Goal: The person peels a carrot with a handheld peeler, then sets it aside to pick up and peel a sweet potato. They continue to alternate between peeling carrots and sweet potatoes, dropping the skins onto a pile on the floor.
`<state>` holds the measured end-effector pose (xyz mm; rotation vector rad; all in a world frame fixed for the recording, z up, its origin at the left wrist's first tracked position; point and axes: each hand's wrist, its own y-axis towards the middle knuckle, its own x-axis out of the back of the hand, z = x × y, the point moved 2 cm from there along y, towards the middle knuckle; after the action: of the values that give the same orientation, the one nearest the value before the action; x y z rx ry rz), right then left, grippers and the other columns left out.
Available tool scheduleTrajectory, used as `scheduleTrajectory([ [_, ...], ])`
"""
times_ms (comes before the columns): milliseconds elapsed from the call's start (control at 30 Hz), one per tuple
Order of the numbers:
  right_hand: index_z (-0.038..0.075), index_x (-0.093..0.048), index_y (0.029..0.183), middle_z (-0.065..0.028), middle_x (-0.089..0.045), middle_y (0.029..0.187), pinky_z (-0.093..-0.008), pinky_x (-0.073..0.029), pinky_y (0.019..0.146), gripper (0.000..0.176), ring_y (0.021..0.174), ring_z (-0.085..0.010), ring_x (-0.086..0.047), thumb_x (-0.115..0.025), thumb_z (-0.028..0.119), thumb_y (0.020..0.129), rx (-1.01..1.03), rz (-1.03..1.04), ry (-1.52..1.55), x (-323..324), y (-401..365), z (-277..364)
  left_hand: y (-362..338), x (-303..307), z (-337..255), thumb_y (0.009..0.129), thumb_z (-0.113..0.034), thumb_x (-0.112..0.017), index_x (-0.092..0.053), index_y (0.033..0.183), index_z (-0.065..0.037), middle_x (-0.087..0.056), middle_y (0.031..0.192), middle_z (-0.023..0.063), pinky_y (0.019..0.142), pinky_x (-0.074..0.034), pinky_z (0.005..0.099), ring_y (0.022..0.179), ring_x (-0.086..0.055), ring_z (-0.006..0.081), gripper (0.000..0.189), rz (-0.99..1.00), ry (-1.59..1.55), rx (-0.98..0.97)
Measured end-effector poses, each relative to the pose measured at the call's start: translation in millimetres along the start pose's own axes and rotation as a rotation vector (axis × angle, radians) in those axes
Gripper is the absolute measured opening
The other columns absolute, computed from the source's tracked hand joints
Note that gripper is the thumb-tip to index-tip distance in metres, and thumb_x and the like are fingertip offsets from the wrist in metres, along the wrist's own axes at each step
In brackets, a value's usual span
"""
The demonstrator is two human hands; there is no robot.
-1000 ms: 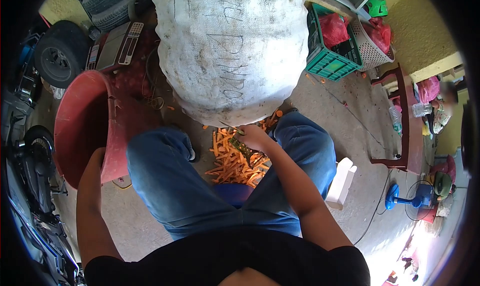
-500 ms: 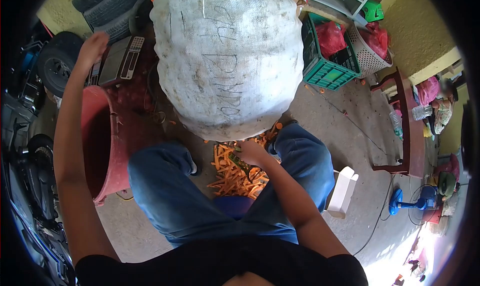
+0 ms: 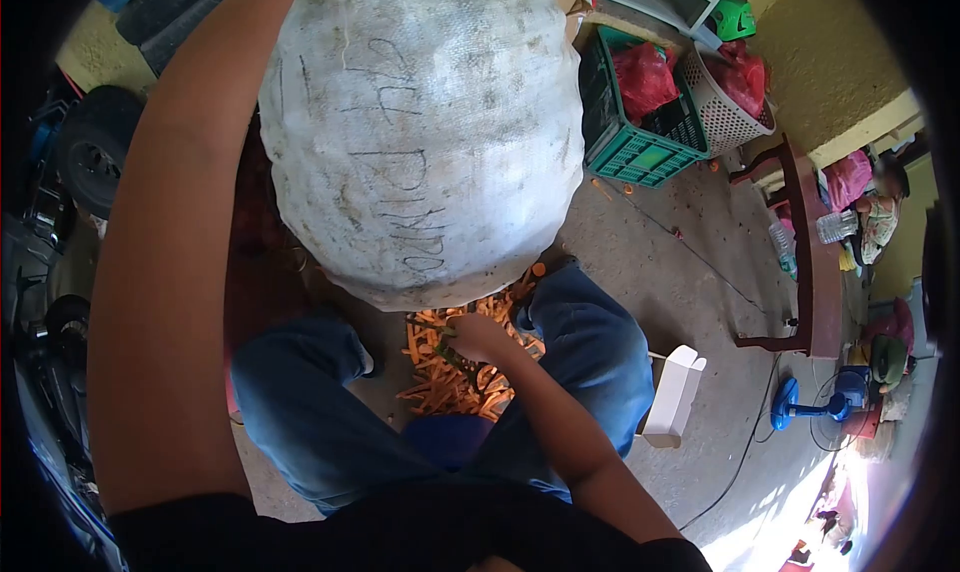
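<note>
A large white woven sack (image 3: 430, 152) with dark handwriting stands in front of me, bulging full. My left forearm reaches up along its left side, and the hand lies beyond the top edge of the view. Below the sack, my right hand (image 3: 480, 339) is closed on a green-handled tool (image 3: 447, 350), whose dark part points down over the orange sticks. These cut orange sticks (image 3: 435, 384) lie heaped between my feet, partly hidden by the hand and sack. A blue rounded object (image 3: 450, 438) shows between my knees.
A green crate (image 3: 645, 157) and a white perforated basket (image 3: 715, 117) hold red bags at the upper right. Right of my knee lies an open white box (image 3: 674, 397). Further right are a brown wooden frame (image 3: 820, 262) and a blue fan (image 3: 785, 404). A wheel (image 3: 95, 157) stands left.
My left arm has swung right and up toward the sack's top, taking the hand out of view. The view has shifted slightly; my right hand stays low over the orange sticks.
</note>
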<state>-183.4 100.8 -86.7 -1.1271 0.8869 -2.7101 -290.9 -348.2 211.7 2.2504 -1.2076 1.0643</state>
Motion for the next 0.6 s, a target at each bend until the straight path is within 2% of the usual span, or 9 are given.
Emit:
scheduleTrajectory([
  [100, 0.002, -0.054, 0.094, -0.0176, -0.057, 0.082, -0.0393, -0.042, 0.072, 0.033, 0.081, -0.0313, -0.055, -0.051, 0.029, 0.075, -0.030, 0.034, 0.005, -2.7, 4.1, -3.1, 15.2, -11.9, 18.9, 0.082, -0.017, -0.045, -0.054, 0.095, -0.004, -0.056, 0.086, 0.0120, 0.069, -0.040, 0.0321, 0.079, -0.052, 0.0209, 0.020, -0.034, -0.097, 0.104],
  [300, 0.005, -0.053, 0.102, -0.0164, -0.058, 0.085, -0.0380, -0.042, 0.073, 0.034, 0.083, -0.0302, -0.055, -0.050, 0.026, 0.076, -0.037, 0.105, -0.003, -0.8, 5.3, -4.5, 27.6, -25.7, 38.9, 0.082, -0.017, -0.045, -0.054, 0.094, -0.003, -0.056, 0.084, 0.0118, 0.068, -0.040, 0.0319, 0.077, -0.052, 0.0208, 0.020, -0.107, -0.314, 0.170],
  [600, 0.007, -0.054, 0.101, -0.0156, -0.058, 0.085, -0.0387, -0.043, 0.072, 0.032, 0.082, -0.0300, -0.055, -0.050, 0.026, 0.076, -0.050, 0.086, 0.009, 6.8, -0.3, -1.0, 30.8, -30.5, 51.0, 0.082, -0.019, -0.045, -0.055, 0.092, -0.002, -0.056, 0.083, 0.0117, 0.066, -0.040, 0.0316, 0.073, -0.052, 0.0205, 0.021, -0.185, -0.577, 0.203],
])
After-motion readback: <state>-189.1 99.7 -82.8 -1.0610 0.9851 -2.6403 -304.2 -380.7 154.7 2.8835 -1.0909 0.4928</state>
